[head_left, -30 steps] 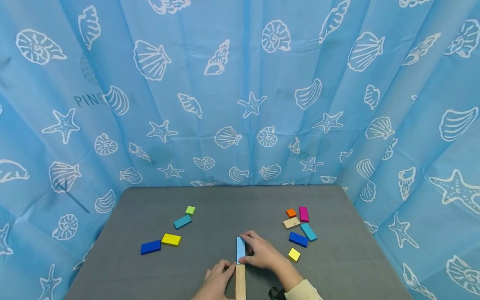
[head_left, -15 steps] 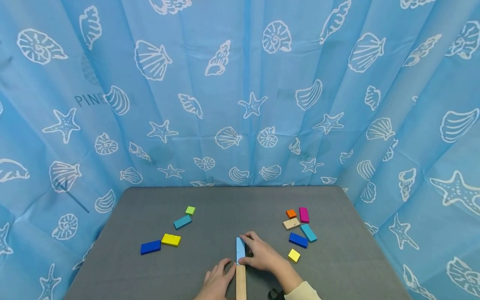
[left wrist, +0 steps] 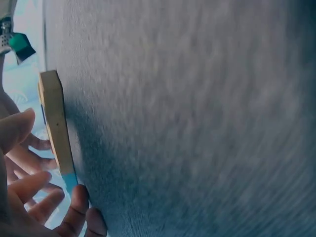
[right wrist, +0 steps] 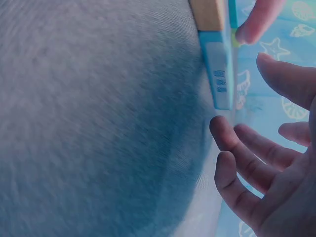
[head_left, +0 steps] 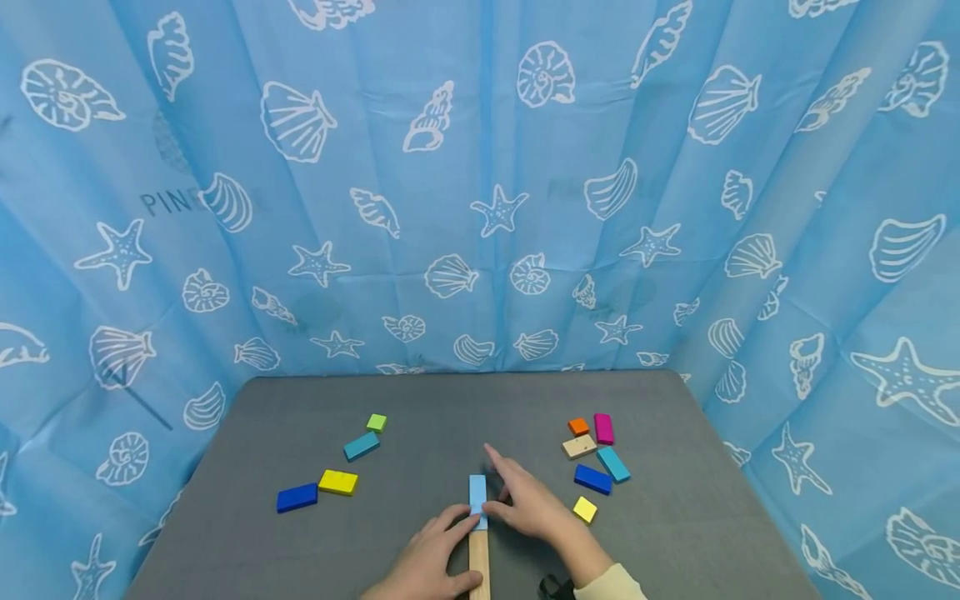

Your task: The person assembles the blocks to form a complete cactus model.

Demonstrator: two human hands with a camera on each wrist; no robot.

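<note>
A light blue block (head_left: 477, 500) lies end to end with a plain wooden block (head_left: 478, 560) in front of me; both show in the wrist views too. My left hand (head_left: 431, 557) is on their left, fingers loosely spread. One fingertip is at the light blue block and the thumb is over the wooden block; whether they touch is unclear. On the other side is my right hand (head_left: 528, 502), its index finger extended. In the right wrist view the right hand's fingers (right wrist: 252, 168) are apart from the light blue block (right wrist: 217, 69), holding nothing.
On the left of the grey table (head_left: 420, 408) lie a green block (head_left: 377, 423), a teal block (head_left: 362, 446), a yellow block (head_left: 338, 482) and a dark blue block (head_left: 297, 497). Several coloured blocks, including a magenta block (head_left: 603, 429), lie right. A shell-patterned curtain (head_left: 480, 208) hangs behind.
My right hand has let go of the light blue block and its index finger has straightened forward. My left hand has shifted forward, a fingertip now at the light blue block.
</note>
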